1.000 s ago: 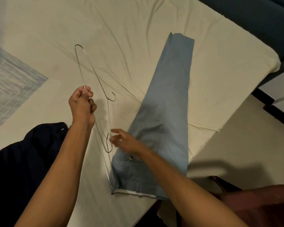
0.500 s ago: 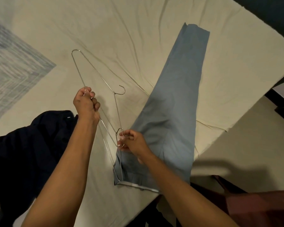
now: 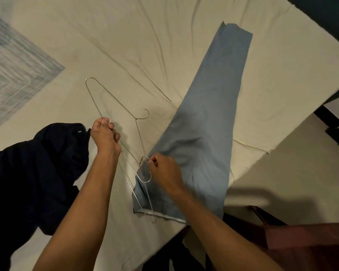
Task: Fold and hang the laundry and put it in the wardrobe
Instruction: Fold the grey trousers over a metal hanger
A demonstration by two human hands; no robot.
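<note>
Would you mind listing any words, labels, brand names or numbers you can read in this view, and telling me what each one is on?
None can be read.
A small pale tag on the dark garment: too small and blurred to tell whether it carries text.
The light blue trousers, the wire hangers held by the left hand and right hand, and the cream sheet: no print visible.

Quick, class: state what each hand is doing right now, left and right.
Left hand: closed around the wire hangers.
Right hand: fingers pinched on the hook of one hanger.
</note>
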